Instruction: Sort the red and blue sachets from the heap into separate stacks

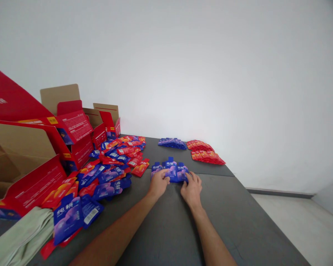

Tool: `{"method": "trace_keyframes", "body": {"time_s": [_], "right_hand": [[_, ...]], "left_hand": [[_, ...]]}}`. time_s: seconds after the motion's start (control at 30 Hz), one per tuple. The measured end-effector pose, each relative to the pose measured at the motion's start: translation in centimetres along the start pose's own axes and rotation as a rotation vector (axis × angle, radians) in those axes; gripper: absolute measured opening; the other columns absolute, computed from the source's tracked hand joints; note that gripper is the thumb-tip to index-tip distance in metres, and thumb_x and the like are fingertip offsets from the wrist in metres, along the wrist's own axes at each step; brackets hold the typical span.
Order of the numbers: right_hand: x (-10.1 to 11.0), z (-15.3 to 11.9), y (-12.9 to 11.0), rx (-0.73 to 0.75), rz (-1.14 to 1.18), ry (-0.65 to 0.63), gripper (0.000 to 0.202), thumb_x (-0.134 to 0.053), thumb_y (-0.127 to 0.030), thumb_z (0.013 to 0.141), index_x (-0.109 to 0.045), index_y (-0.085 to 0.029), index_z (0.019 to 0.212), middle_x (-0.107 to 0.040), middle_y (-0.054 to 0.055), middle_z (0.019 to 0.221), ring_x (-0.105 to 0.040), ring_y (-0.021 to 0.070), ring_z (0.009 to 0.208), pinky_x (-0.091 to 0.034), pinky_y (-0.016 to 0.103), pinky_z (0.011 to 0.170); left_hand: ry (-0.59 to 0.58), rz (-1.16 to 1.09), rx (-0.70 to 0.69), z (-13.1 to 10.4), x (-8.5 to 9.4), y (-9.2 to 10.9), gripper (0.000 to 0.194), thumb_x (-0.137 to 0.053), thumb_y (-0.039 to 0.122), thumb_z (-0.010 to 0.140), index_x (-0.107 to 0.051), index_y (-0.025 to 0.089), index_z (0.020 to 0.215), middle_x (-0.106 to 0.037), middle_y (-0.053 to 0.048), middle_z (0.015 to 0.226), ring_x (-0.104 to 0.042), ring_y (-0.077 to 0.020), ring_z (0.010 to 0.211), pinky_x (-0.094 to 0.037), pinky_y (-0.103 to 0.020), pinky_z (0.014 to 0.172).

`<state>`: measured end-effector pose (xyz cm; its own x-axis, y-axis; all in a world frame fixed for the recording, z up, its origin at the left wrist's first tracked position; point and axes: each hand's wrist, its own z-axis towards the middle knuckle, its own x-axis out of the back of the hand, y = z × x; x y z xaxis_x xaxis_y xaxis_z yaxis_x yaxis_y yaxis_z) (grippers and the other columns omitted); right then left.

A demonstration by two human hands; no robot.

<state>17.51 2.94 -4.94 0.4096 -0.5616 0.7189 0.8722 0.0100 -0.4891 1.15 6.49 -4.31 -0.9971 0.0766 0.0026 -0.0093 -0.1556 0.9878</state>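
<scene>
At the middle of the dark table, several blue packets (171,169) with purple printing lie side by side and overlap, upper tabs pointing away from me. My left hand (158,183) is closed on the lower left of these packets, its thumb and fingers pinching near the middle one. On the right side, my right hand (192,187) grips the edge of the rightmost blue packet with bent fingers. The palms hide the lower corners of the packets.
To the left spreads a loose heap of red and blue packets (111,173). Behind it stand open red cartons (77,151). A pale green cloth (24,236) lies front left. Toward the wall sit a blue packet row (172,143) and red packet rows (207,156).
</scene>
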Motion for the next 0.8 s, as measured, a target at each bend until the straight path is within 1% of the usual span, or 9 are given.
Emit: {"method": "trace_keyframes", "body": {"time_s": [0.13,0.2,0.27,0.37,0.43,0.5,0.6,0.67,0.8], "right_hand": [[-1.2,-0.3,1.2,-0.004,-0.140,-0.128,0.051,-0.049,-0.014,0.082,-0.058,-0.029,0.129,-0.046,0.004,0.145,-0.031,0.0285,0.136,-0.030,0.045,0.104],[-1.7,-0.3,1.6,-0.006,-0.163,-0.150,0.046,-0.045,-0.014,0.086,-0.060,-0.031,0.127,-0.048,0.003,0.144,-0.030,0.0259,0.138,-0.029,0.045,0.104],[-2.1,-0.2,2.0,-0.010,-0.161,-0.152,0.043,-0.041,-0.016,0.091,-0.061,-0.032,0.125,-0.051,0.002,0.142,-0.033,0.0237,0.137,-0.030,0.044,0.103],[-2.4,-0.1,2.5,-0.021,-0.125,-0.151,0.041,-0.038,-0.017,0.093,-0.061,-0.033,0.124,-0.053,0.001,0.140,-0.037,0.0217,0.136,-0.030,0.043,0.102],[-2.6,-0.1,2.8,-0.029,-0.101,-0.152,0.041,-0.038,-0.017,0.094,-0.061,-0.032,0.124,-0.054,0.001,0.139,-0.039,0.0209,0.135,-0.031,0.042,0.102],[-2.6,0.0,2.9,-0.038,-0.088,-0.150,0.040,-0.039,-0.018,0.094,-0.062,-0.031,0.123,-0.055,0.002,0.139,-0.041,0.0208,0.134,-0.032,0.041,0.102],[-2.6,0.0,2.9,-0.041,-0.077,-0.148,0.039,-0.040,-0.018,0.093,-0.063,-0.031,0.122,-0.056,0.002,0.138,-0.043,0.0214,0.133,-0.033,0.041,0.102],[-2.6,0.0,3.0,-0.030,-0.071,-0.143,0.038,-0.040,-0.018,0.093,-0.063,-0.031,0.121,-0.057,0.002,0.137,-0.045,0.0211,0.132,-0.034,0.040,0.102],[-2.8,0.0,3.1,-0.011,-0.068,-0.122,0.039,-0.041,-0.017,0.093,-0.064,-0.030,0.120,-0.058,0.003,0.136,-0.047,0.0208,0.130,-0.036,0.038,0.101]], "left_hand": [[0.032,0.229,0.027,1.7,-2.1,-0.8,0.043,-0.055,0.002,0.078,-0.062,0.012,0.119,-0.074,-0.007,0.091,-0.065,-0.0101,0.062,-0.051,-0.022,0.062],[0.029,0.331,0.033,2.2,-2.6,-1.0,0.041,-0.055,0.003,0.079,-0.062,0.012,0.119,-0.074,-0.007,0.091,-0.065,-0.0100,0.061,-0.052,-0.023,0.064],[0.019,0.388,0.034,2.4,-2.9,-1.0,0.039,-0.056,0.004,0.079,-0.064,0.012,0.117,-0.074,-0.007,0.092,-0.066,-0.0119,0.065,-0.052,-0.024,0.069],[0.007,0.471,0.006,2.3,-3.0,-0.5,0.036,-0.058,0.006,0.078,-0.067,0.014,0.112,-0.073,-0.009,0.102,-0.067,-0.0182,0.089,-0.049,-0.029,0.087],[-0.002,0.524,-0.022,2.1,-3.1,-0.2,0.036,-0.059,0.008,0.077,-0.068,0.014,0.112,-0.070,-0.011,0.113,-0.062,-0.0218,0.108,-0.042,-0.033,0.100],[-0.026,0.597,-0.053,1.9,-3.1,0.1,0.038,-0.061,0.010,0.076,-0.067,0.013,0.113,-0.066,-0.013,0.120,-0.056,-0.0243,0.117,-0.037,-0.035,0.105],[-0.098,0.803,-0.145,1.4,-3.1,0.4,0.042,-0.061,0.013,0.076,-0.064,0.012,0.118,-0.063,-0.015,0.120,-0.054,-0.0252,0.117,-0.037,-0.034,0.103],[-0.138,0.942,-0.218,1.2,-2.9,0.7,0.041,-0.059,0.014,0.078,-0.063,0.014,0.119,-0.063,-0.014,0.116,-0.054,-0.0242,0.113,-0.039,-0.033,0.100],[-0.140,1.093,-0.304,0.8,-2.4,1.2,0.034,-0.057,0.017,0.082,-0.066,0.019,0.114,-0.065,-0.010,0.108,-0.053,-0.0247,0.107,-0.037,-0.035,0.099]]}}
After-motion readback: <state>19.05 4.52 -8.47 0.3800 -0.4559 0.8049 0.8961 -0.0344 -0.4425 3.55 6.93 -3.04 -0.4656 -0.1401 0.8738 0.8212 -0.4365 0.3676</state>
